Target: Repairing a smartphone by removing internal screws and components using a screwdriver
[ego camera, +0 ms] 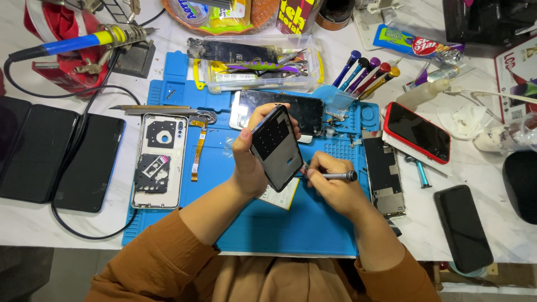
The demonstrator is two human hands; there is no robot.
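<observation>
My left hand [246,159] holds a dark phone body [277,148] tilted up over the blue work mat [224,196]. My right hand [330,184] grips a small grey screwdriver [335,176] with its tip against the phone's lower right edge. A flat pale battery [282,196] lies on the mat just under the phone. Both forearms wear orange-brown sleeves.
An opened white phone frame [159,159] and a flex cable [197,148] lie left on the mat. A red-cased phone [418,131], a bare frame [383,173] and a black phone [463,226] lie right. Screwdrivers [363,70], a parts tray [257,64], a soldering iron [72,42] stand behind; dark screens [56,154] lie left.
</observation>
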